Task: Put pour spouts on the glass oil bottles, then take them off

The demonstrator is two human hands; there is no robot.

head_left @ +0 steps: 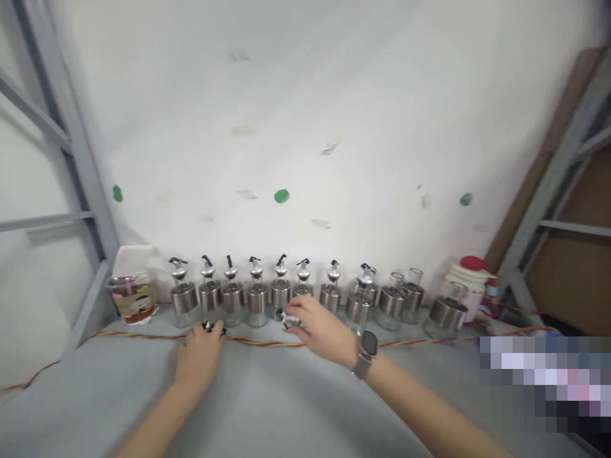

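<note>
A row of glass oil bottles with brushed-steel sleeves lines the wall. Several on the left, such as this bottle (184,296), carry silver pour spouts with black flaps. Toward the right, a bottle (392,299) shows a bare glass neck. My right hand (322,327), with a watch on its wrist, pinches a loose silver pour spout (290,320) in front of the middle bottles. Low before the left bottles, my left hand (198,353) has its fingers closed around a black-and-silver pour spout (208,326), mostly covered by the fingers.
A red-and-yellow twisted cord (272,344) runs across the grey surface (267,401) in front of the bottles. A labelled jar (136,302) stands at the left end, a white jug with a red lid (472,280) at the right. Metal frame posts (548,191) flank both sides.
</note>
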